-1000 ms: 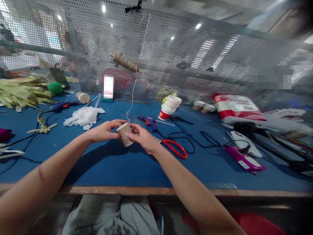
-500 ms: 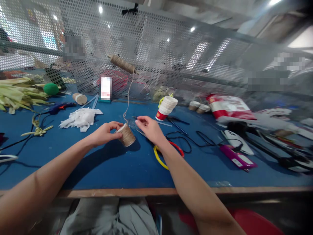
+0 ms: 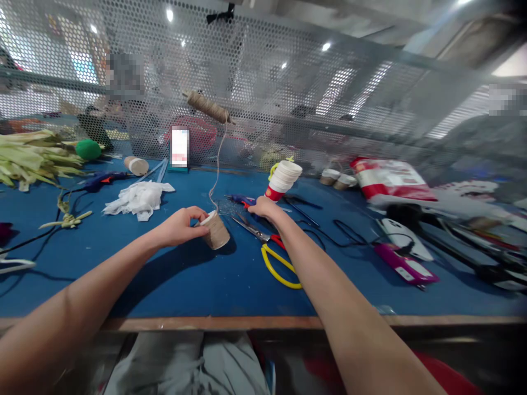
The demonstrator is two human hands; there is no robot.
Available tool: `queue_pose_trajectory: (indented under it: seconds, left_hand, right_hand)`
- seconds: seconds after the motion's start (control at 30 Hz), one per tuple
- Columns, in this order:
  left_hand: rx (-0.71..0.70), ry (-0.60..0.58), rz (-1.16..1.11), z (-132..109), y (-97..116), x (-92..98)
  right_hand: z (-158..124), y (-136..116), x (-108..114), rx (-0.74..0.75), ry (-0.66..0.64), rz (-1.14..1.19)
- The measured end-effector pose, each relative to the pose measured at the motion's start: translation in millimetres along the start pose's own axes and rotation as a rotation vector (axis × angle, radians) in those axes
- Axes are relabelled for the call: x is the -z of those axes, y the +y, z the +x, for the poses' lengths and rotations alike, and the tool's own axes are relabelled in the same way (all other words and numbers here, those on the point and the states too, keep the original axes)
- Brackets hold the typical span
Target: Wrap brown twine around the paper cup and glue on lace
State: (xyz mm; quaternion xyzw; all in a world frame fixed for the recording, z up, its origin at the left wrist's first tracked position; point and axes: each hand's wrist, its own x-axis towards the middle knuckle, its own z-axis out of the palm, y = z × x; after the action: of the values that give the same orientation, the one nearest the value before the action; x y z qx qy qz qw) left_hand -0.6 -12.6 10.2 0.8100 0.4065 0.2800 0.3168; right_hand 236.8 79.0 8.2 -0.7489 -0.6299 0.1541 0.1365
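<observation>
My left hand (image 3: 184,226) is closed on the rim of a small paper cup (image 3: 217,232), which is wrapped in brown twine and tilted above the table. From the cup, a strand of twine (image 3: 217,164) runs up to a twine spool (image 3: 207,106) on the mesh panel. Farther right, my right hand (image 3: 265,207) is closed around the rear of a blue glue gun (image 3: 236,198) with a red trigger; its nozzle points left. Scissors (image 3: 269,239) with red and yellow handles lie partly under my right forearm.
A stack of white cups (image 3: 285,176) stands just behind my right hand. Crumpled white material (image 3: 138,198) and another glue gun (image 3: 102,180) lie left. Black cables, a purple device (image 3: 405,264) and a red-white bag (image 3: 391,180) occupy the right. The mesh panel (image 3: 263,93) bounds the back.
My right hand has moved right and away from the cup onto the glue gun. More of the scissors shows. My left hand still holds the cup in nearly the same place.
</observation>
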Motion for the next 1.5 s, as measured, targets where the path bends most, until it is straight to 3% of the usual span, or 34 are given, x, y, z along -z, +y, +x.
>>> queue_pose_trajectory:
  seconds: [0.17,0.23,0.3,0.37,0.47,0.6,0.77,0.97,1.17,1.37,1.5]
  left_hand:
    - [-0.02,-0.048,-0.001,1,-3,4.1]
    - [-0.028,-0.074,-0.008,1,-4,6.2]
    - [-0.037,-0.105,-0.011,0,-5,8.1]
    - [-0.035,-0.128,-0.01,0,-5,9.3]
    - [-0.019,-0.144,-0.01,-1,-5,8.9]
    - [-0.076,-0.128,-0.045,-1,-3,5.6]
    - [-0.164,-0.09,-0.093,-2,0,3.5]
    - [-0.038,-0.238,-0.323,-2,2,-3.4]
    - [0.01,-0.351,-0.465,-6,9,-17.0]
    - [-0.034,-0.414,-0.435,-10,17,-22.8]
    - [-0.079,-0.349,-0.366,-12,20,-25.0]
  right_hand:
    - [-24,1,12,0.085,0.024,0.25]
    - [-44,0,20,0.162,0.049,0.534]
    - [-66,-1,26,0.202,-0.062,0.799]
    - [-86,-1,28,0.217,-0.131,0.892]
    - [-103,-2,22,0.273,-0.134,0.973]
    - [-105,-4,4,0.269,-0.117,1.1]
    - [-105,-8,-7,0.278,-0.145,1.163]
    - [-105,-12,-12,0.324,-0.25,1.3]
    - [-104,-20,-15,0.323,-0.258,1.254]
    - [-107,-26,-17,0.319,-0.31,1.196]
    - [-107,-27,-16,0.311,-0.276,1.129]
